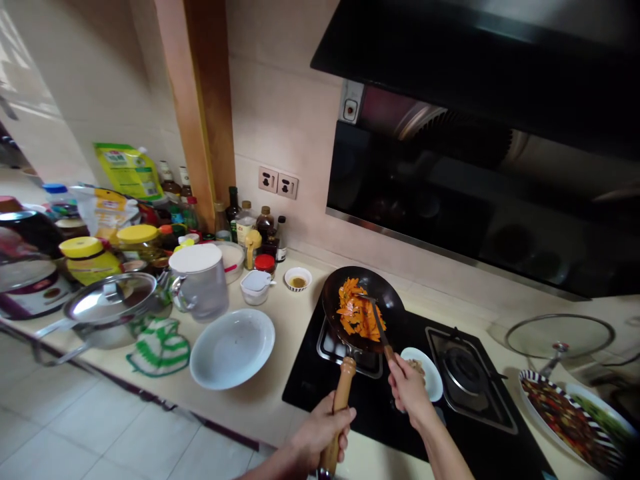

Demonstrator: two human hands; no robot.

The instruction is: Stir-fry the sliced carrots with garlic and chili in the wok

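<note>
My left hand is wrapped round the wooden handle of a dark wok. The wok sits tilted over the left burner. Orange slices that look like carrot lie inside it. With my right hand I grip the handle of a spatula, and its blade is in among the slices. Just beyond my right hand, a small white bowl with something pale brown in it stands on the hob, partly hidden by that hand.
A pale plate, a green-striped cloth, a lidded pot and a jug stand left. A small sauce dish is behind. Right are another burner, a glass lid and a filled dish. A range hood hangs above.
</note>
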